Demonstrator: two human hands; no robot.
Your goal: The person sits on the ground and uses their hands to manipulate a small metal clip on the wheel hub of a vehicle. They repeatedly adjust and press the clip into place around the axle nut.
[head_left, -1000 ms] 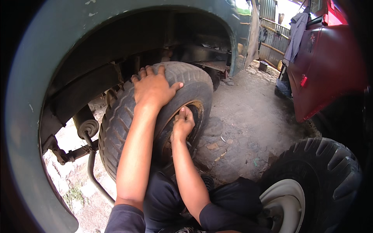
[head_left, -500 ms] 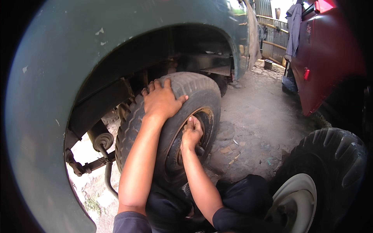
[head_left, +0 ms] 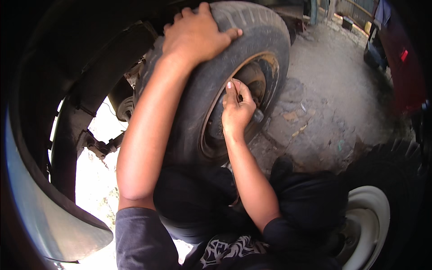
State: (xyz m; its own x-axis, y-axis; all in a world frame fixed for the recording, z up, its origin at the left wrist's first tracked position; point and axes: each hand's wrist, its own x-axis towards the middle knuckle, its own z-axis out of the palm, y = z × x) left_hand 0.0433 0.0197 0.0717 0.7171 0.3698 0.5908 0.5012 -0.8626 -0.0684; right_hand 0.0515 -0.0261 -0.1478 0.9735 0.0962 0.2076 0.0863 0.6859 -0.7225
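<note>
A worn black tyre (head_left: 254, 33) on a rusty-edged steel rim (head_left: 271, 61) stands under the vehicle's wheel arch, in front of me. My left hand (head_left: 195, 38) lies over the top of the tread, fingers spread and thumb reaching onto the sidewall. Lower down, my right hand (head_left: 238, 110) is at the rim's opening with thumb and fingers pinched together. Whatever is between those fingertips is too small or hidden to make out. Just beside the right hand, a dark rounded stub (head_left: 258, 116) sticks out from the wheel's middle.
Another tyre with a white rim (head_left: 382, 216) is at the lower right. A curved green fender (head_left: 54, 227) fills the lower left. Dark metal parts (head_left: 96, 146) show behind the wheel. Litter lies on the dusty ground (head_left: 326, 85); a red vehicle panel (head_left: 400, 67) stands at far right.
The view has tipped down and come closer, so the wheel and both hands appear larger and higher. The left hand stays on the tread, and the right stays pinched at the rim.
</note>
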